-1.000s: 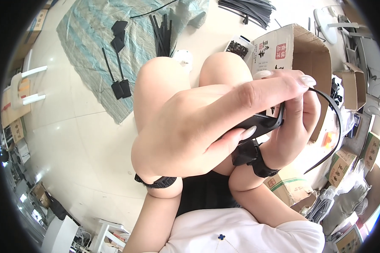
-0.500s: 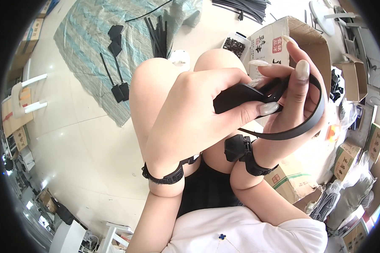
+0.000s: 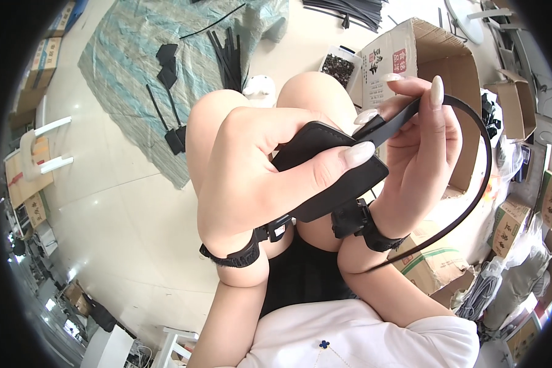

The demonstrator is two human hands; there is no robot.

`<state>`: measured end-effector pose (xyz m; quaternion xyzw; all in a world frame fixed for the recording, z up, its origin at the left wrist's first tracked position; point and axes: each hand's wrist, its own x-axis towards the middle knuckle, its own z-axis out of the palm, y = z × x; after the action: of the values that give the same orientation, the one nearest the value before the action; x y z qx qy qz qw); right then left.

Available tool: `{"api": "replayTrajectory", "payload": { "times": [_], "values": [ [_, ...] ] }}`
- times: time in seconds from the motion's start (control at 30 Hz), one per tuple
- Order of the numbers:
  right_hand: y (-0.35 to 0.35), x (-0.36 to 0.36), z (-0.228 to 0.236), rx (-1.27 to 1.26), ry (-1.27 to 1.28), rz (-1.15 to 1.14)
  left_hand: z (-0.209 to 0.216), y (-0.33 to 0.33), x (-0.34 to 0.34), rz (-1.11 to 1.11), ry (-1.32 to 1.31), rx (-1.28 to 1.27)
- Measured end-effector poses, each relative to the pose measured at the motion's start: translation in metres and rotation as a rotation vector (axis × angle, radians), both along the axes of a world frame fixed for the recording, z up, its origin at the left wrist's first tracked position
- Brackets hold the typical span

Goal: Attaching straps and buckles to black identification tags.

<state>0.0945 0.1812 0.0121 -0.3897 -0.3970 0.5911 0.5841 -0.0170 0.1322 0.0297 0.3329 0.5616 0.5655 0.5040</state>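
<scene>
In front of my knees my left hand (image 3: 239, 165) grips a flat black leather-like tag (image 3: 343, 189), thumb on top and fingers underneath. Stitching runs along its upper edge. A long narrow black strap (image 3: 487, 153) joins the tag near its right corner. My right hand (image 3: 426, 144) pinches that strap between thumb and fingers close to the joint. From there the strap's free length loops out to the right and hangs down over my right forearm. The fingers of my left hand behind the tag are mostly hidden.
A blue-green sheet (image 3: 122, 80) on the floor bears black tags with straps (image 3: 167, 64) and several loose strips (image 3: 227, 61). Beyond my knees are a white tray (image 3: 322, 69) of small dark pieces and an open cardboard box (image 3: 383, 67). More boxes (image 3: 432, 257) stand to the right.
The strap's small loop has opened into a long one with its end hanging down. The tag has turned its flat face up and moved a little left and down.
</scene>
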Motion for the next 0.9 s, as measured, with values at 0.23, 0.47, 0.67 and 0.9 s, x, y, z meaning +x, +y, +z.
{"api": "replayTrajectory", "payload": {
  "times": [0.23,0.47,0.67,0.9],
  "values": [
    [0.003,0.004,-0.006,0.013,-0.065,0.059,-0.001,0.003,-0.011,-0.133,0.028,-0.058],
    [0.007,0.001,-0.017,0.157,-0.24,-0.046,-0.013,0.006,-0.014,-0.23,0.229,-0.007],
    [0.006,0.003,-0.014,0.091,-0.242,0.026,-0.005,0.004,-0.016,-0.208,0.022,-0.13],
    [0.005,-0.001,-0.013,0.04,-0.181,-0.018,-0.004,0.004,-0.015,-0.174,0.036,-0.108]
  ]
}}
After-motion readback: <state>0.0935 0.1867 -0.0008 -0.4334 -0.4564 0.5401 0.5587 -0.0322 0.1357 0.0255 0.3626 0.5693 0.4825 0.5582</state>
